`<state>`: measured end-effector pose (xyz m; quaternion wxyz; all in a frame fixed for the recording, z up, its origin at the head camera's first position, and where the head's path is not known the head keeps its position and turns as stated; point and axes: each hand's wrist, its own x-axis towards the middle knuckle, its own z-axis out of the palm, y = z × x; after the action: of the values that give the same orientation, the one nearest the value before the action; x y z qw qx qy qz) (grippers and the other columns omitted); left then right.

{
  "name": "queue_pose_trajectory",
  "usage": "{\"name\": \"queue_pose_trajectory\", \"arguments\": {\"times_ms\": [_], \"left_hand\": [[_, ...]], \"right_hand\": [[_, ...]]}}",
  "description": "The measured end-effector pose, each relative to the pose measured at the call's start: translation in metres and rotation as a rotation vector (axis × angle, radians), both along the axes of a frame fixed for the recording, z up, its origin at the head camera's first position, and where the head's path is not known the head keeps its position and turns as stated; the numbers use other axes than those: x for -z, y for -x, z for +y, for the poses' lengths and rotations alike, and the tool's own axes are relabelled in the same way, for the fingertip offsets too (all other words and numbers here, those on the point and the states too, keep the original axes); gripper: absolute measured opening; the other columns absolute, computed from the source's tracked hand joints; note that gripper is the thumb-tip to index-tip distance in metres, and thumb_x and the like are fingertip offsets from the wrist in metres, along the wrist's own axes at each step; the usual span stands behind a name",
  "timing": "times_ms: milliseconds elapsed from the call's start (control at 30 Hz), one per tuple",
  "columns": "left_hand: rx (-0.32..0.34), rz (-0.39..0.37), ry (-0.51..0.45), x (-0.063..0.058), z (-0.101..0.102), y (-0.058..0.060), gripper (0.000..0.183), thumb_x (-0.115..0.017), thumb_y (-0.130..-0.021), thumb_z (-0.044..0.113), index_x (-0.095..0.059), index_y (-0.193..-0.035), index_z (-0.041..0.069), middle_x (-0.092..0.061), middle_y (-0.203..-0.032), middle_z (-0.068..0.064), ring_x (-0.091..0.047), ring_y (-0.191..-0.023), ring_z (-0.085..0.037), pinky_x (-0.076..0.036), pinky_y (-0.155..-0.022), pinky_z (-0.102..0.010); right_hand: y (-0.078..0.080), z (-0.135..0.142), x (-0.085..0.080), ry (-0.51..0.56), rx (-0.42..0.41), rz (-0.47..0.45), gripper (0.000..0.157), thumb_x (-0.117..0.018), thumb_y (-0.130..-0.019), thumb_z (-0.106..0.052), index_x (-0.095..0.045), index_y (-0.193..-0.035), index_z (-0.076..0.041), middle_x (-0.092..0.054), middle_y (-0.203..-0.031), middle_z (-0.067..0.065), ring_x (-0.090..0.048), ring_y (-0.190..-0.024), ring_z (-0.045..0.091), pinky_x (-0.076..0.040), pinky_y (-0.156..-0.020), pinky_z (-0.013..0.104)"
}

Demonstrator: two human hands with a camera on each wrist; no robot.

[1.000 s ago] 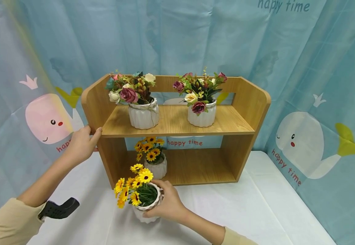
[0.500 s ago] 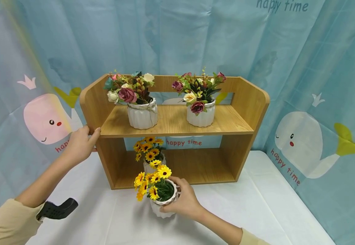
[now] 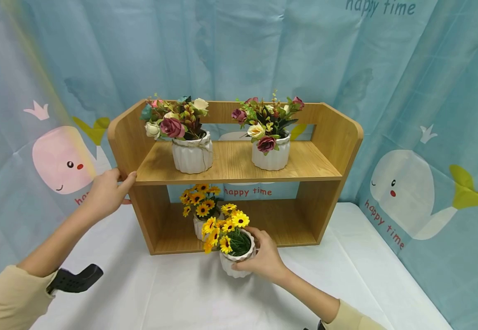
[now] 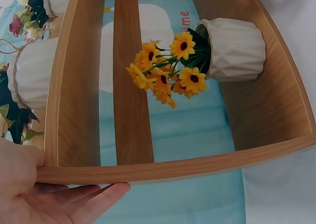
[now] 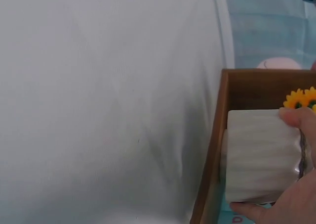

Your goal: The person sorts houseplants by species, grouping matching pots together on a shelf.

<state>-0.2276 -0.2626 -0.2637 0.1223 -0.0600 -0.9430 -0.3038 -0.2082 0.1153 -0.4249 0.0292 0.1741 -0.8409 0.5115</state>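
Observation:
My right hand (image 3: 265, 256) holds a white fluted pot of yellow artificial sunflowers (image 3: 235, 266), thumb on the near side and fingers on the far side. It hangs slightly tilted before the lower level of a two-tier wooden shelf (image 3: 239, 177). In the right wrist view, the pot's pale wall (image 5: 261, 155) lies between thumb and fingers. My left hand (image 3: 107, 195) grips the shelf's left side panel; in the left wrist view, its fingers (image 4: 101, 201) lie along the panel's outer face. A second sunflower pot (image 4: 237, 50) stands inside the lower level at left, partly hidden in the head view.
Two white pots of roses, one left (image 3: 192, 155) and one right (image 3: 273, 153), stand on the upper level. A white cloth (image 3: 173, 298) covers the table. Pale blue curtains (image 3: 239, 50) hang behind and at both sides. A black strap device (image 3: 75, 278) sits on the left forearm.
My right hand has carried the sunflower pot rightward and toward the shelf, past the front of the other sunflower pot. The left hand stays on the side panel.

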Motion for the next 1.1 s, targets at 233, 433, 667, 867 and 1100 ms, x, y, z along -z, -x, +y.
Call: {"name": "queue_pose_trajectory", "arguments": {"times_ms": [233, 433, 667, 867, 1100], "left_hand": [[0.02, -0.025, 0.008, -0.004, -0.002, -0.001, 0.051, -0.041, -0.114, 0.027, -0.054, -0.115, -0.022, -0.063, -0.102, -0.036, -0.078, -0.072, -0.035, -0.059, -0.056, -0.027], [0.027, -0.045, 0.044, -0.006, -0.003, 0.001, 0.056, -0.039, -0.114, 0.029, -0.056, -0.115, -0.024, -0.069, -0.092, -0.032, -0.076, -0.067, -0.029, -0.061, -0.058, -0.032], [0.012, -0.071, 0.15, -0.008, -0.005, 0.001, 0.059, -0.034, -0.114, 0.032, -0.06, -0.101, -0.019, -0.068, -0.075, -0.02, -0.066, -0.06, -0.022, -0.054, -0.055, -0.033], [0.025, -0.083, 0.208, -0.01, -0.005, 0.002, 0.056, -0.03, -0.115, 0.032, -0.054, -0.079, -0.004, -0.065, -0.063, -0.01, -0.063, -0.055, -0.02, -0.048, -0.054, -0.034], [0.053, -0.112, 0.176, -0.012, -0.005, 0.003, 0.058, -0.029, -0.115, 0.029, -0.058, -0.094, -0.016, -0.073, -0.073, -0.02, -0.073, -0.06, -0.027, -0.059, -0.058, -0.035]], "right_hand": [[0.01, 0.008, 0.001, -0.014, 0.064, 0.029, 0.089, -0.101, -0.061, -0.015, -0.062, -0.14, -0.001, -0.061, -0.115, 0.01, -0.057, -0.101, 0.019, -0.054, -0.086, 0.033], [0.019, 0.016, -0.001, -0.004, 0.101, 0.044, 0.088, -0.1, -0.062, -0.014, -0.062, -0.14, 0.0, -0.061, -0.12, 0.014, -0.06, -0.107, 0.025, -0.057, -0.089, 0.04], [0.029, 0.027, -0.007, 0.003, 0.136, 0.069, 0.087, -0.1, -0.064, -0.013, -0.061, -0.141, 0.0, -0.063, -0.128, 0.017, -0.061, -0.117, 0.034, -0.059, -0.096, 0.049], [0.041, 0.036, -0.009, 0.017, 0.157, 0.107, 0.088, -0.1, -0.065, -0.013, -0.059, -0.142, 0.002, -0.065, -0.134, 0.019, -0.061, -0.125, 0.038, -0.054, -0.104, 0.056], [0.056, 0.042, -0.006, 0.021, 0.196, 0.107, 0.088, -0.1, -0.067, -0.015, -0.059, -0.143, 0.001, -0.067, -0.136, 0.018, -0.062, -0.127, 0.037, -0.052, -0.107, 0.057]]}}
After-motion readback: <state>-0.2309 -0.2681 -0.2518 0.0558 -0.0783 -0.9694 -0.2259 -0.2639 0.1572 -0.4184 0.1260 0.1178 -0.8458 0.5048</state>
